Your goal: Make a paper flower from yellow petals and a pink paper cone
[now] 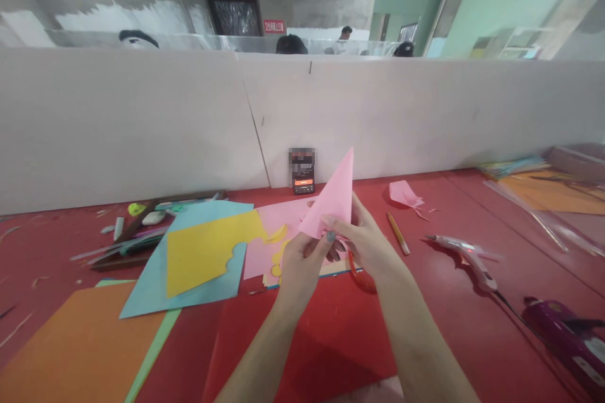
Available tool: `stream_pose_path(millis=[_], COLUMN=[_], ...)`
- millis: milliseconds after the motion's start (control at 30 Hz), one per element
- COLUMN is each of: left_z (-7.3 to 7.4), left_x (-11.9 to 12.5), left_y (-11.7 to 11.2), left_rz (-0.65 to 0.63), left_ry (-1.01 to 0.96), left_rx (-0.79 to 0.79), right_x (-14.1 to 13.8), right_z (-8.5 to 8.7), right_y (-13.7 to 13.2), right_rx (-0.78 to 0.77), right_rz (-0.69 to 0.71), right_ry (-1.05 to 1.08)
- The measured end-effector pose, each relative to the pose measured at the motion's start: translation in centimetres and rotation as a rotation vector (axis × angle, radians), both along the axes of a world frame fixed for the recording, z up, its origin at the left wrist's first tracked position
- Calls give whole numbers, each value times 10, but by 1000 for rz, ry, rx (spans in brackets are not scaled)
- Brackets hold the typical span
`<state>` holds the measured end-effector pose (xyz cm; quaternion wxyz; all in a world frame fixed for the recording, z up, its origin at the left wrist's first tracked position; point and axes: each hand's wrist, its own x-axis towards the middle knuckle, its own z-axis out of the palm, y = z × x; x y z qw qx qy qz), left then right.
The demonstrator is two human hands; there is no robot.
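Note:
Both of my hands hold a folded pink paper triangle upright above the red table, its tip pointing up. My left hand pinches its lower edge between thumb and fingers. My right hand grips the same paper from the right side, fingers closed behind it. Under my hands lie orange-handled scissors, a red sheet and a flat pink sheet with cut-outs.
Yellow, light blue and orange sheets lie at left beside a tray of tools. A phone leans on the white partition. A pencil, a pink scrap, a glue gun and a purple device lie at right.

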<state>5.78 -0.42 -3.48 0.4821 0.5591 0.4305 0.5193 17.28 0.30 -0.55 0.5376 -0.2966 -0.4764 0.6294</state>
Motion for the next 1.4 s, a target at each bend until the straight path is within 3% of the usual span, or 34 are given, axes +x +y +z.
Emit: stream_pose_path(millis=[200, 500, 733, 900, 1133, 1400], left_z=[4, 2, 0, 1, -2, 1], left_x=[0, -1, 4, 4, 3, 5], left_y=[-1, -2, -4, -4, -4, -6], left_rz=[-15, -5, 92, 231, 316, 211], left_ry=[-13, -135, -104, 48, 94, -50], left_rx=[15, 75, 63, 72, 67, 98], right_x=[1, -5, -8, -15, -16, -19], right_z=[6, -3, -4, 1, -5, 2], right_y=[-4, 3, 4, 0, 5, -3], right_rx=[-17, 10, -15, 8, 22, -15], right_rz=[23, -51, -137, -206, -151, -283], right_ry=[-3, 14, -14, 8, 11, 19])
